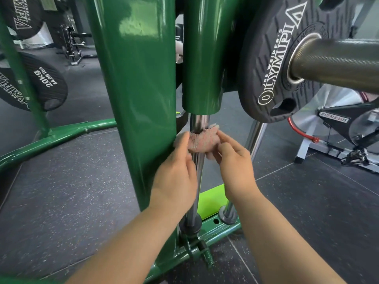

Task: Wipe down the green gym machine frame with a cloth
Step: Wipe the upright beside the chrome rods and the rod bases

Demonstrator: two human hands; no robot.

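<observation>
Two bare hands meet at a chrome guide rod (198,167) and hold a small pinkish cloth (202,140) wrapped around it. The left hand (176,173) pinches the cloth's left end between thumb and fingers, its back toward the camera. The right hand (233,160) pinches the right end with curled fingers. Both forearms reach up from the bottom edge, wrists nearly side by side with the rod between them.

Just above the hands, the rod runs up into a dark green sleeve (202,58). Touching the left hand's fingertip side stands a broad green upright (135,89) of the machine frame, glossy with reflections. Below the wrists, the rod ends in a black collar on the green base bar (217,230), beside a bright lime plate (213,199).

Up and to the right of the hands, a black Olympia weight plate (272,64) sits on a thick metal sleeve (336,62). Farther right stands an exercise bike (344,128). To the far left hang more black plates, one (41,85) marked 20 kg. The floor (71,191) is dark speckled rubber.
</observation>
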